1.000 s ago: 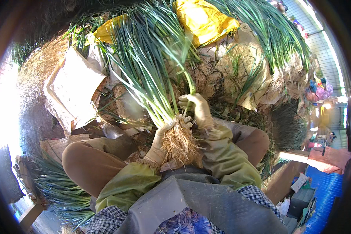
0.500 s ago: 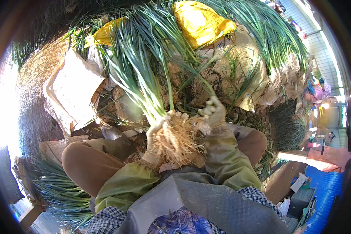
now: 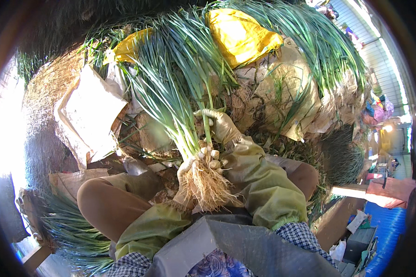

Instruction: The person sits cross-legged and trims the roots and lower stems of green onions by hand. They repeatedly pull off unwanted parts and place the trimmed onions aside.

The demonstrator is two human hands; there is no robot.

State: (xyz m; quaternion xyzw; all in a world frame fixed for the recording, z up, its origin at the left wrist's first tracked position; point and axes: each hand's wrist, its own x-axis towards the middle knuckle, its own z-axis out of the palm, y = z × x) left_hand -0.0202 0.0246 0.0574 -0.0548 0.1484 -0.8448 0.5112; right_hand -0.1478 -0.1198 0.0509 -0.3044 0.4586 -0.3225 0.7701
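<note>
A bunch of green onions (image 3: 182,131) with white stems and long green leaves stands in my gloved left hand (image 3: 185,177), which is closed round its lower end. Its pale, tangled roots (image 3: 208,187) hang over my lap, and several white bulb ends show just above them. My gloved right hand (image 3: 221,128) is at the right side of the bunch, its fingers curled round a green stalk above the bulbs. The far leaves of the bunch rest on other green onions on the heap; part of my left hand is hidden by the roots.
Ahead lie a yellow sack (image 3: 238,37), a pale sheet (image 3: 90,115) and a thick row of green onions (image 3: 319,55). More green onions (image 3: 74,228) lie by my left knee. A plank (image 3: 349,190) with a reddish cloth and a dark crate (image 3: 359,242) are at the right.
My right hand has moved left and up from beside the roots, and its fingers have curled round a stalk. The left hand still holds the bunch; its white bulb ends now show more.
</note>
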